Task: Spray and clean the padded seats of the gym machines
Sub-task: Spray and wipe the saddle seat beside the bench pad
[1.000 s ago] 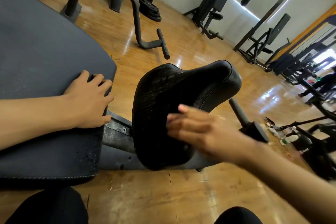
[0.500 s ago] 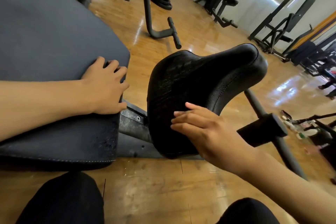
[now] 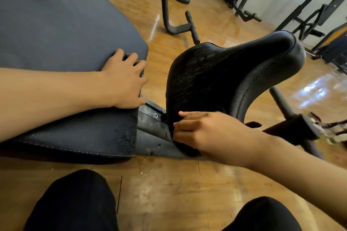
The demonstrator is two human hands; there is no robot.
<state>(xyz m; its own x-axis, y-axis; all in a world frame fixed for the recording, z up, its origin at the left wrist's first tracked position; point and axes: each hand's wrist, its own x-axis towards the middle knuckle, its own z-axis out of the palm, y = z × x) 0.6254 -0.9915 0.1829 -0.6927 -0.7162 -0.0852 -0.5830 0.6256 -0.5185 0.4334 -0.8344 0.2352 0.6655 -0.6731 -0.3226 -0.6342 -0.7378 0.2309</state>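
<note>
Bracing on the large grey pad (image 3: pixel 56 24) at the left, your left hand (image 3: pixel 124 82) lies palm-down at its corner, fingers spread and bent over the edge, gripping nothing. Risk one: that corner sits just above the bare metal frame (image 3: pixel 150 118) and its bolt. If you lean harder and the hand slides off, your fingers likely drop into the gap between pad and frame. The pad's near edge looks cracked, so weight there may tear it further. To the right, the black seat (image 3: pixel 225 73), the item under cleaning, stands tilted up on the frame, its top surface crazed. Your right hand (image 3: pixel 204 133) presses straight, close-set fingers against the seat's lower near edge. No cloth or spray bottle shows, and I cannot tell whether anything lies under the palm. Risk two: bare fingers would probably smear dirt rather than lift it, and hard rubbing may strip loose vinyl. Risk three: pushing low on a tilted seat could shift it if its mount is loose. Overspray on the glossy floor (image 3: pixel 169 184) would make footing slippery.
</note>
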